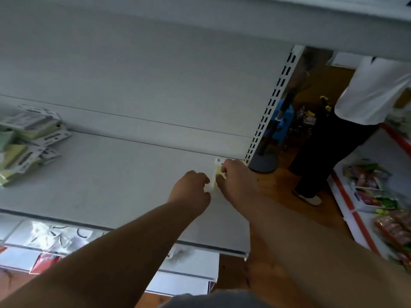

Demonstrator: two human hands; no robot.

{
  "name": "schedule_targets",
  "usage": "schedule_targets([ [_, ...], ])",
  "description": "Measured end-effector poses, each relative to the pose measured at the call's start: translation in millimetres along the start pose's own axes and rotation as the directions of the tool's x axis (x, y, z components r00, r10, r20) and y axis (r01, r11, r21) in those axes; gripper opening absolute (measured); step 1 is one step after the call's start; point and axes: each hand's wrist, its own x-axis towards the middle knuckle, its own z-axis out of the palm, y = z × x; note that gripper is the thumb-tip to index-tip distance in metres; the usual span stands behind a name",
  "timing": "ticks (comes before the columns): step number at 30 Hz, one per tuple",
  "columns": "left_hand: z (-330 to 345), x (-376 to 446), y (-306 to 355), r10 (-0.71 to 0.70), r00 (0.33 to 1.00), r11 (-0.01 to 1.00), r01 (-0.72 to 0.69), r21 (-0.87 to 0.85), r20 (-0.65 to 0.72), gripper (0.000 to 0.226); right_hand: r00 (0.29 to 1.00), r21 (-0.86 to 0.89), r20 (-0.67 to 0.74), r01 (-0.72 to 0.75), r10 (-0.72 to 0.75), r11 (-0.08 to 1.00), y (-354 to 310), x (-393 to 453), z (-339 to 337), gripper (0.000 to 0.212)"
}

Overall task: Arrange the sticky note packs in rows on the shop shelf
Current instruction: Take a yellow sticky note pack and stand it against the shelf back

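Both hands (195,185) (235,177) grip 1 pack (216,172), label unreadable.

I see one sticky note pack (216,174) at the far right end of the white shop shelf (124,174), close to the back wall and the slotted upright. It is pale yellow with a white header card that points toward the back; most of it is hidden between my hands. A loose heap of packs (26,143) lies at the left end, well apart from it: yellow and green pads with white hang-tab cards, overlapping at mixed angles.
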Motion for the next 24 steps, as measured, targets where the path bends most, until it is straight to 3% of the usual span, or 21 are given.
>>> schedule_targets([
  [6,-32,-40,-63,-0.085,0.987,0.992,0.07,-0.108,-0.138,0.031,0.999,0.148,-0.025,0.049,-0.046,0.988,-70,-1,16,0.014],
  [11,-87,-73,-146,-0.198,0.936,0.97,0.144,-0.196,-0.291,0.028,0.997,0.271,0.005,0.071,-0.075,0.96,-171,-1,54,0.014],
  [18,-180,-100,-288,-0.246,0.903,0.961,0.181,-0.209,-0.352,0.031,0.991,0.49,0.131,-0.046,-0.021,0.871,-336,1,129,0.013],
  [24,-223,-98,-348,-0.247,0.918,0.964,0.201,-0.173,-0.311,0.04,0.954,0.583,0.299,-0.201,0.022,0.787,-408,21,158,0.014],
])
